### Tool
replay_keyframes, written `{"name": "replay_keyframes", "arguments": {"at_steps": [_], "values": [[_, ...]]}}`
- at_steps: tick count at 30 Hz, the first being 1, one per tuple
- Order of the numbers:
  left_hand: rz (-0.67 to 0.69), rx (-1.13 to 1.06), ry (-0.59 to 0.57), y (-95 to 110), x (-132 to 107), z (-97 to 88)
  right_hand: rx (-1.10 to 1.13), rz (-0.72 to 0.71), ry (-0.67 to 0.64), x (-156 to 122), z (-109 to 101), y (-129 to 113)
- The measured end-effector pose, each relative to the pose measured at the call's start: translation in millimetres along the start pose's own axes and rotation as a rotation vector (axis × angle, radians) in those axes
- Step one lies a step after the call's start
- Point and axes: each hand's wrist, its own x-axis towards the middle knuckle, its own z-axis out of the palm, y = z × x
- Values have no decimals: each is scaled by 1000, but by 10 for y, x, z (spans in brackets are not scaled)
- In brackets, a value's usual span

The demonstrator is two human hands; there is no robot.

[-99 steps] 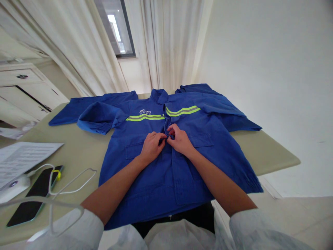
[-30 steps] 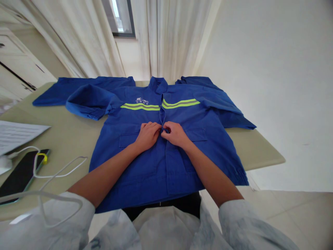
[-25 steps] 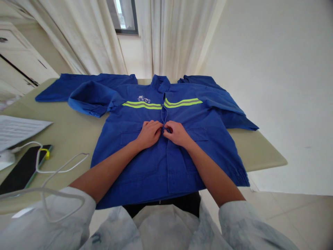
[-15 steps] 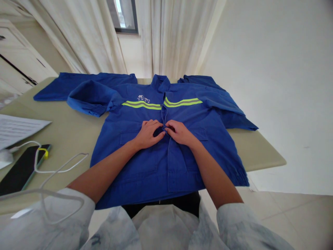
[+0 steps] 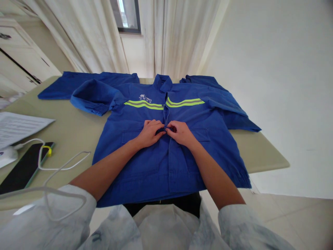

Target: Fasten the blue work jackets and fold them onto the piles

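Observation:
A blue work jacket (image 5: 140,163) lies front side up on the table, its collar pointing away from me. Yellow-green reflective stripes cross its chest, and a white logo sits above the stripe on the left. At the middle of the front opening, my left hand (image 5: 150,133) pinches one edge of the placket between thumb and fingers. My right hand (image 5: 180,133) pinches the facing edge, its fingertips touching or almost touching those of the left. Whatever small fastener may be between the fingertips is hidden. Below the hands the front flap hangs loose.
More folded blue fabric (image 5: 104,78) lies behind the jacket at both sides. On the left of the table (image 5: 70,139) are a printed paper (image 5: 23,126), a dark phone (image 5: 26,170) and a looping white cable (image 5: 65,169). A white wall stands at the right.
The hands stay at the same spot on the placket, with small shifts of the fingertips. The whole view has moved slightly.

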Motion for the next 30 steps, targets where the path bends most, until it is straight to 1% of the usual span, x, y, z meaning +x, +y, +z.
{"name": "replay_keyframes", "arguments": {"at_steps": [5, 11, 16, 19, 22, 30], "values": [[1, 0, -10, 2, 5, -2, -81, 35, 39, -14, 19, -59], [-35, -46, 13, -20, 17, -10, -164, 50, 97, -43, 47, -127], [-29, -66, 33, 2, 8, -14, -116, 24, 134, -30, 61, -117], [-33, -75, 50, 19, 2, -7, -85, 45, 151, -10, 54, -85], [-53, -85, 41, 23, 3, -2, -80, 59, 154, -6, 46, -60], [-67, -134, 17, 2, 17, -13, -22, 15, 154, -30, 45, -82]]}}
